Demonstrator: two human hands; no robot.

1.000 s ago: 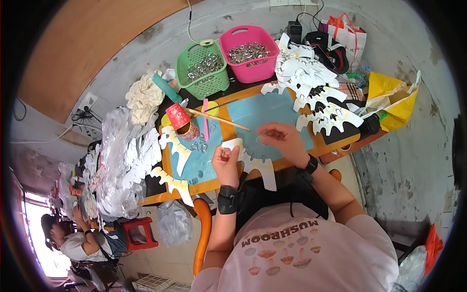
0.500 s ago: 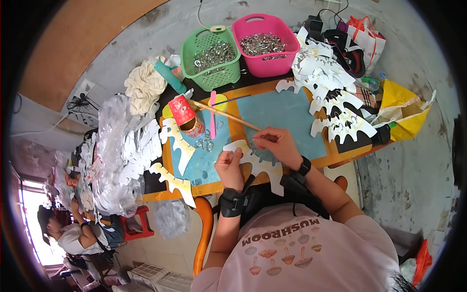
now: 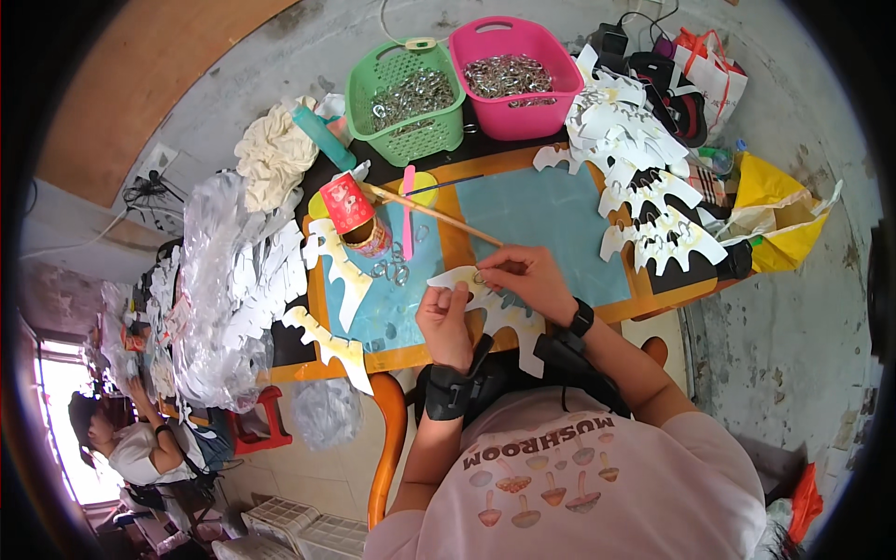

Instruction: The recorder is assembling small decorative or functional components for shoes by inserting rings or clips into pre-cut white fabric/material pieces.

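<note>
My left hand [image 3: 445, 325] pinches the upper left part of a white, scalloped card piece [image 3: 513, 322] with yellowish smears, held at the table's near edge. Several grey rings seem to lie along its curved edge. At the top of the card, the fingertips of my right hand [image 3: 534, 280] are closed on a small metal ring [image 3: 480, 277]. Whether the ring touches the card cannot be made out. Two similar card pieces lie to the left, one on the blue mat [image 3: 560, 215] and another [image 3: 331, 345] across the table's edge. Between them and my hands are several loose rings [image 3: 397, 271].
A long wooden stick [image 3: 439, 217] reaches from a red paper cup [image 3: 345, 203] to my right hand. Behind stand a green basket [image 3: 411, 145] and a pink basket [image 3: 523, 121] of metal rings. Stacked cards [image 3: 653, 233] lie right. Another person [image 3: 149, 448] sits far left.
My right hand has shifted slightly left and down, bringing the ring to the top of the card. My left hand stays on the card. The view has tilted a little.
</note>
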